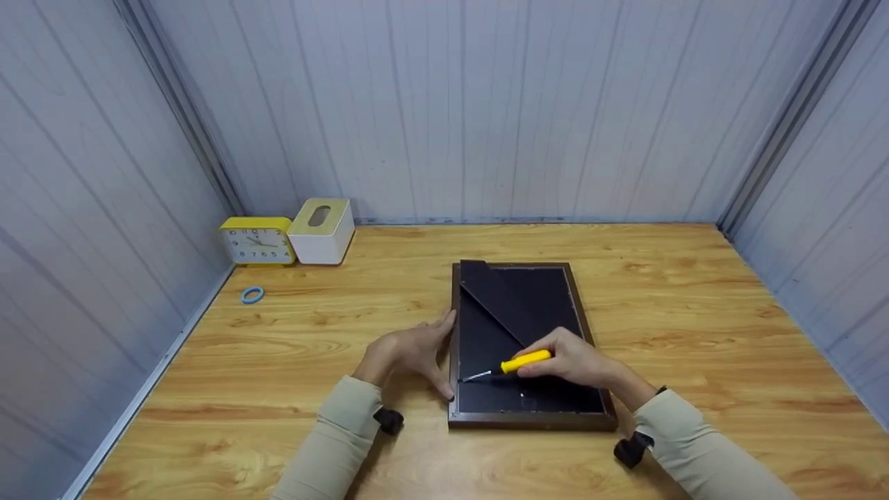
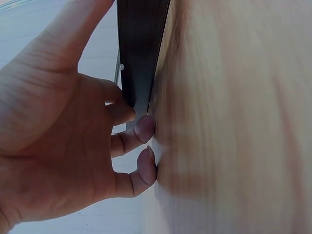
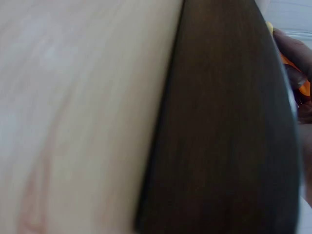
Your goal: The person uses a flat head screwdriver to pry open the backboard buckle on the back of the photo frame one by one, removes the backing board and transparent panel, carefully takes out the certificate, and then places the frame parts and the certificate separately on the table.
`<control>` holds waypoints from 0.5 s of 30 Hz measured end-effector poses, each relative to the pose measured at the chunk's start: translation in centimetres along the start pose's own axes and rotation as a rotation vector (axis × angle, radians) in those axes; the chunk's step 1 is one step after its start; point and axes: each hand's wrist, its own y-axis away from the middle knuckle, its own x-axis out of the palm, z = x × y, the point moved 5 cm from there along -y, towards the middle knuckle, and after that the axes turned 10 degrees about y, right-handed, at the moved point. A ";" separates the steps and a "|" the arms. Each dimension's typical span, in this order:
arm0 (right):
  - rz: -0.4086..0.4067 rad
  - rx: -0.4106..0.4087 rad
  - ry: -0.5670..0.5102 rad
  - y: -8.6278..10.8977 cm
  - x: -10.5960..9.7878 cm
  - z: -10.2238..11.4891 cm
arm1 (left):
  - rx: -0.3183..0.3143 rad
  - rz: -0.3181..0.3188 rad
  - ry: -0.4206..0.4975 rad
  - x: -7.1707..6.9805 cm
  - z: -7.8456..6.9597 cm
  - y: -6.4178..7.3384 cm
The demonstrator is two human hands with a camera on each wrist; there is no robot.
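Observation:
A dark brown picture frame [image 1: 535, 421] lies face down on the wooden table, its black backing board [image 1: 479, 340] and folded stand leg [image 1: 489, 302] facing up. My right hand [image 1: 580, 362] grips a screwdriver [image 1: 526, 360] by its yellow handle. The metal shaft points left, and its tip meets the inner left edge of the frame near the lower corner. Thumb and fingers spread, my left hand [image 1: 413, 351] rests against the frame's left side. In the left wrist view, fingertips [image 2: 145, 129] touch the table beside the dark frame side [image 2: 139, 53]. The right wrist view shows mostly frame side [image 3: 219, 122].
At the back left stand a yellow alarm clock [image 1: 258, 241] and a white tissue box [image 1: 321, 236] with a wood-coloured lid. A light blue ring [image 1: 252, 295] lies in front of the clock. Pale panel walls [image 1: 444, 111] border the table [image 1: 694, 312] on the back and sides.

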 end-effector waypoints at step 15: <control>-0.042 0.058 0.007 0.1 0.4 0.5 | -0.029 -0.007 -0.039 0.1 -0.5 0.0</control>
